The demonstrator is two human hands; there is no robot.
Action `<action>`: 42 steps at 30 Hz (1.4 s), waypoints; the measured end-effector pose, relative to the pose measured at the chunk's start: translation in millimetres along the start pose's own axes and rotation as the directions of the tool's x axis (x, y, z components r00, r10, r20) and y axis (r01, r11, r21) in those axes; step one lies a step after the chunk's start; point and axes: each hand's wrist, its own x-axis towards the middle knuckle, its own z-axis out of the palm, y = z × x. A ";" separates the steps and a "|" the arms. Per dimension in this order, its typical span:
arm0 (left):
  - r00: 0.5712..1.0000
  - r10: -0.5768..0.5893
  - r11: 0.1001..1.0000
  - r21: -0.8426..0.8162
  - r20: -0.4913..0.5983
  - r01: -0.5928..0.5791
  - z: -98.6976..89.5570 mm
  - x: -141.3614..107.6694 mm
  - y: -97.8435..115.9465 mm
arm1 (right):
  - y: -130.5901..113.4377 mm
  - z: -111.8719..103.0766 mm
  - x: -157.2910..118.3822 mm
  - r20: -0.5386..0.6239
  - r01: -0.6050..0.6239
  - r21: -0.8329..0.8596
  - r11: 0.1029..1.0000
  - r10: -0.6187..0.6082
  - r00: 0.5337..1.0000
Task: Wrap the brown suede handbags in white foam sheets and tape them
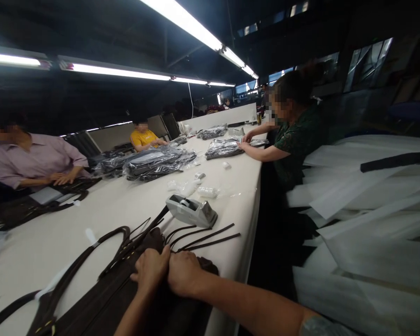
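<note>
A dark brown handbag point(98, 301) lies on the table below me, with its long handles point(75, 263) looping to the left. White wrapping shows on parts of the handles. My left hand point(150, 269) and my right hand point(185, 273) are side by side at the bag's far end, both with curled fingers gripping its edge. Thin dark straps point(210, 240) fan out just beyond my knuckles. What lies under my fingers is partly hidden. A grey tape dispenser point(191, 211) stands just past the straps.
Clear-bagged dark goods point(157, 163) are piled farther along the white table point(227, 186). A co-worker in green point(297, 130) handles a plastic-wrapped item at right; another in pink point(38, 158) sits at left. White sheets point(367, 233) are heaped beyond the table's right edge.
</note>
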 end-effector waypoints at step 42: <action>0.955 -0.217 0.974 0.018 -0.201 0.225 -2.8 33.7 -7.1 | 53.7 -42.2 -29.2 0.223 0.068 0.076 0.995 -0.084 0.971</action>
